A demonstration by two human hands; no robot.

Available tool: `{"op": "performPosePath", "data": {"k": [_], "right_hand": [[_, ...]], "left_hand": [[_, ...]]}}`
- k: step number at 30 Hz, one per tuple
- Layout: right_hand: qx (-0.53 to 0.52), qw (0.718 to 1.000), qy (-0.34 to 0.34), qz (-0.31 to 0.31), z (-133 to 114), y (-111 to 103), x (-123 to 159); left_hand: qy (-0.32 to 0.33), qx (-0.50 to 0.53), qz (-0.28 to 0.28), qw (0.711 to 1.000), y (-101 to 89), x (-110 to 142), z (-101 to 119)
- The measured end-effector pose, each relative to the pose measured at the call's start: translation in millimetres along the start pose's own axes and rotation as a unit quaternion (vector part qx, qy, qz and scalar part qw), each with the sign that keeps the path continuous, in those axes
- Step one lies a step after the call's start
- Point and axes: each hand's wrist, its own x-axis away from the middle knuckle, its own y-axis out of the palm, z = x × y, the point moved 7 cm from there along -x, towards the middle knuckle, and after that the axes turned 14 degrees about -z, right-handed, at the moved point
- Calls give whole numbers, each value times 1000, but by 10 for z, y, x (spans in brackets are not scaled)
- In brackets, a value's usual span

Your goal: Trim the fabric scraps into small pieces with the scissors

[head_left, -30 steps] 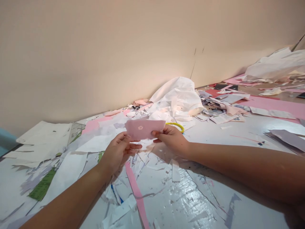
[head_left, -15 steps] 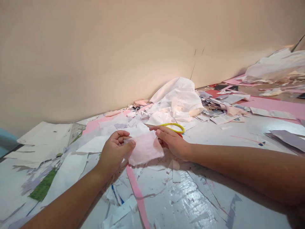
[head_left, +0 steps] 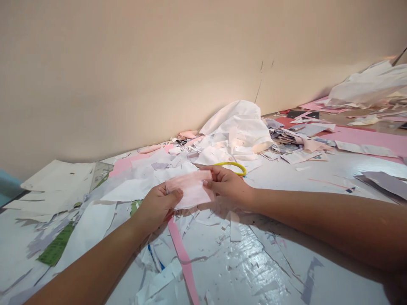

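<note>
L hand (head_left: 155, 207) & R hand (head_left: 227, 184) both pinch a pink sheet (head_left: 190, 188) at its edges, grip clenched on it, held just above the white surface (head_left: 254, 271). Under the hands, long pink strip (head_left: 182, 254) & white scraps. Just past R hand, yellow loop (head_left: 233, 166) on the paper. To the L, green paper scrap (head_left: 55, 243). Further back, crumpled white sheet (head_left: 237, 127) heaped against beige wall (head_left: 159, 72); paper stack (head_left: 286, 140) to its R.

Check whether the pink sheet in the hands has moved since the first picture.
Yes: the pink sheet now sits lower in the view, nearer the person, below the yellow plastic loop rather than level with it.
</note>
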Motion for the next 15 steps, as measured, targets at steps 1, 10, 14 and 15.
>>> {"op": "performPosePath", "data": {"k": [1, 10, 14, 15], "right_hand": [[25, 1000, 2, 2, 4, -3, 3], [539, 841, 17, 33, -452, -137, -30], [708, 684, 177, 21, -508, -426, -86], [705, 680, 203, 13, -482, -487, -92]], "left_hand": [[-1, -9, 4, 1000, -5, 9, -2], [1, -9, 39, 999, -97, 22, -9], [35, 54, 48, 997, -116, -48, 33], [35, 61, 46, 996, -114, -63, 35]]}}
